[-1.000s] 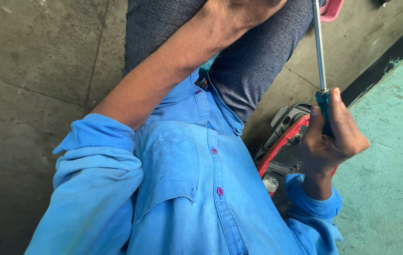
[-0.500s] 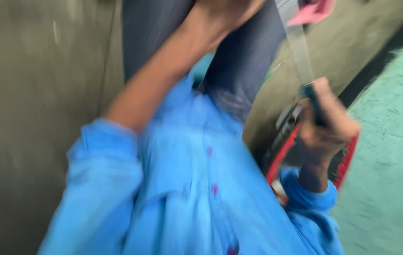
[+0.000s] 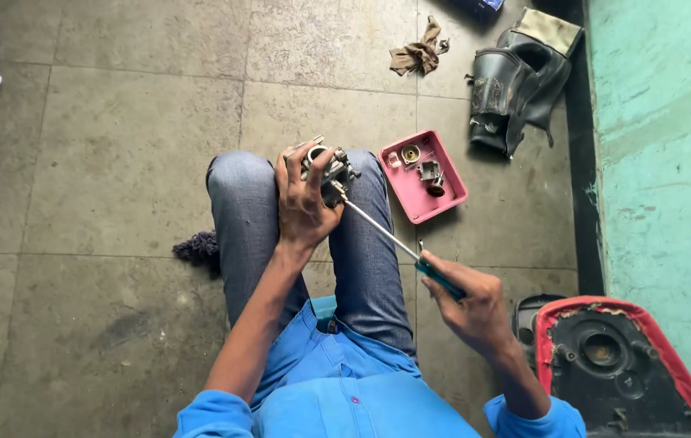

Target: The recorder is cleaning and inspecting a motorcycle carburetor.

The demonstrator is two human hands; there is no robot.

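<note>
Partly hidden, the carburetor [image 3: 327, 172] sat clasped in the left hand [image 3: 303, 203]; the right hand [image 3: 467, 304] gripped the screwdriver [image 3: 398, 241], covering its handle, tip obscured.

A repair workshop: stained tiled floor [image 3: 118, 162], pink parts tray [image 3: 410, 207], oily rag [image 3: 420, 50], worn rubber part [image 3: 515, 81].
</note>
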